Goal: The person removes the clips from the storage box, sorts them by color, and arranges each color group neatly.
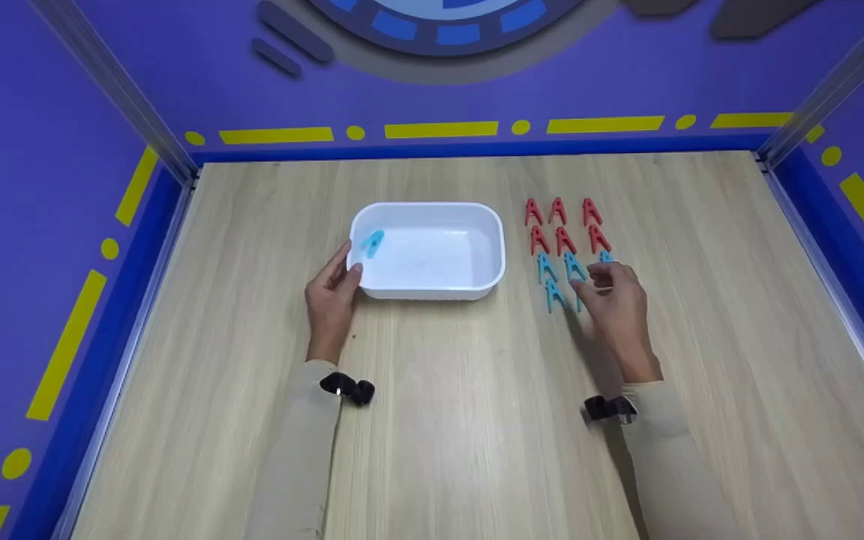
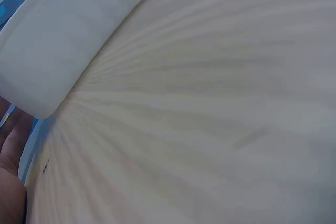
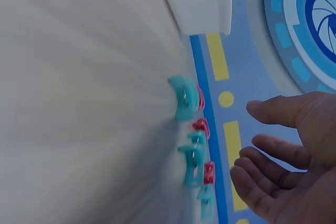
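Note:
A white plastic basin [image 1: 432,294] stands on the table, with a light-blue clothespin [image 1: 374,243] lying inside at its left end. My left hand [image 1: 331,304] holds the basin's left side, thumb near the front corner; the left wrist view shows the basin wall [image 2: 63,40] with part of that hand beside it. Over the light-blue clothespins [image 1: 554,295] right of the basin hovers my right hand [image 1: 616,307]. In the right wrist view there is a gap between its thumb [image 3: 278,109] and fingers, with nothing held. It partly hides some blue clothespins.
Several red clothespins [image 1: 565,240] lie in rows behind the blue ones. The wooden table [image 1: 432,420] is bounded by blue panels [image 1: 267,97] at the back and both sides.

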Motion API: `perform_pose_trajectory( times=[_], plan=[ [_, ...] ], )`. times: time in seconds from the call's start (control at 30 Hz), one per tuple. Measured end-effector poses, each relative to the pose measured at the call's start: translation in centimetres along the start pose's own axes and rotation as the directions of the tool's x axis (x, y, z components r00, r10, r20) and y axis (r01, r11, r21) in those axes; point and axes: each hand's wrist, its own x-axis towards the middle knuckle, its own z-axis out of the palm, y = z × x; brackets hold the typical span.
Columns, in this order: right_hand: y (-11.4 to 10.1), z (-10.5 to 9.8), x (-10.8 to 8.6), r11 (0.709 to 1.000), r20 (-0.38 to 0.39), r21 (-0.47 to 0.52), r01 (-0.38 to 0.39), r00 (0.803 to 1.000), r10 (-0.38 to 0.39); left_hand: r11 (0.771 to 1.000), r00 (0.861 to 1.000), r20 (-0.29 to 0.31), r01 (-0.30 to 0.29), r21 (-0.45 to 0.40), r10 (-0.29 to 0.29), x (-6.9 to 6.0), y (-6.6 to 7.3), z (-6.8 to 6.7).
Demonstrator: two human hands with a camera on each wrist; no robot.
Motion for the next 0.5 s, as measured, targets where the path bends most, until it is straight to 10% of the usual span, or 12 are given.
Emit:
perform_pose_trajectory(
  times=[0.5],
  plan=[
    [-4.9, 4.6, 0.2, 0.987, 0.072, 0.086, 0.137, 0.987, -0.143, 1.0, 1.0, -0.013, -0.015, 0.009, 0.016, 1.2, -3.1, -0.3]
  ],
)
